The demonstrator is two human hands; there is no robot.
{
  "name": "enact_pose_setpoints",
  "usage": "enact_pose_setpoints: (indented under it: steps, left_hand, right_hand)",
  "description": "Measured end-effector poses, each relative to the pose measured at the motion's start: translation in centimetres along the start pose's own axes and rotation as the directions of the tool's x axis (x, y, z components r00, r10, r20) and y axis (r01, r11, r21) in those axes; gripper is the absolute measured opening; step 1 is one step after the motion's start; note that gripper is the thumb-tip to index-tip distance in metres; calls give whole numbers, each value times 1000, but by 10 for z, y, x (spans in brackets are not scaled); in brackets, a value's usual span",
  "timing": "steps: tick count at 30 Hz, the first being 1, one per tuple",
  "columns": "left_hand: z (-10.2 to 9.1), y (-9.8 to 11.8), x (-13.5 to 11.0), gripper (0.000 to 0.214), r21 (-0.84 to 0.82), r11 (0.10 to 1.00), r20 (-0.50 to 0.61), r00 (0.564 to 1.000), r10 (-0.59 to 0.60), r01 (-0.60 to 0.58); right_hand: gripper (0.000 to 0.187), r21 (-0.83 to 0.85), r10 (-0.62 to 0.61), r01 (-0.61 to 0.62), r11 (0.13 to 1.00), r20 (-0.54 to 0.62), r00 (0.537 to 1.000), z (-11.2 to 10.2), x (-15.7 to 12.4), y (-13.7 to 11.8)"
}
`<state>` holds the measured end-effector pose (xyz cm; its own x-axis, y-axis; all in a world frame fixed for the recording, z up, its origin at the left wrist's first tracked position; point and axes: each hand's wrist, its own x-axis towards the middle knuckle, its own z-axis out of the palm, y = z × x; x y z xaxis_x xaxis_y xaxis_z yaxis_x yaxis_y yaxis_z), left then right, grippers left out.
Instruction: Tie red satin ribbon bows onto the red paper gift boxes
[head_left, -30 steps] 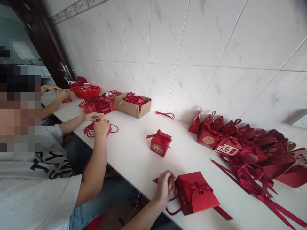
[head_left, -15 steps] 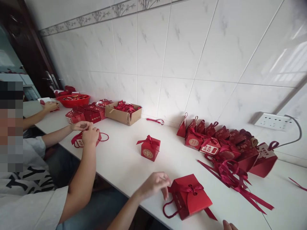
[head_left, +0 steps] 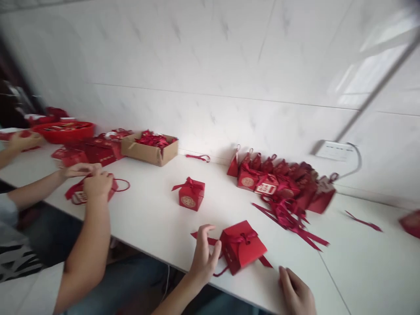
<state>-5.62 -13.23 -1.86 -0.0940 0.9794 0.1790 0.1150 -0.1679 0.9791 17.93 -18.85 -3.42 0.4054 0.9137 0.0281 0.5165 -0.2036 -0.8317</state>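
Observation:
A flat red gift bag (head_left: 243,248) with a dark red ribbon bow and cord handle lies near the front edge of the white counter (head_left: 157,218). My left hand (head_left: 202,257) rests just left of it, fingers spread and open, touching the bag's left edge and ribbon. At the bottom of the view my right hand (head_left: 295,294) lies flat on the counter to the right of the bag, fingers stretched out, holding nothing. A small red cube box (head_left: 190,194) with a bow stands farther back.
A pile of red gift bags (head_left: 282,181) and loose ribbons (head_left: 288,221) lies by the wall under a socket (head_left: 334,151). A cardboard box (head_left: 150,148) of ribbons, more red bags and a red bowl (head_left: 64,130) sit at left. A person's hands (head_left: 88,179) work on another bag.
The view swung right and blurred. My left hand went from closed on the bag's left edge to open beside it. My right hand came into view at the bottom.

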Motion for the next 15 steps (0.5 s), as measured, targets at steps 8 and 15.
enact_pose_setpoints:
  steps: [8,15]
  left_hand:
    - [1,-20,15,40,92,995,160,986,-57,43]
    - [1,-16,20,44,79,997,287,957,-36,14]
  right_hand:
    - [44,179,32,-6,984,-143,989,2,-2,-4]
    - [41,305,-47,91,948,-148,988,2,0,-16]
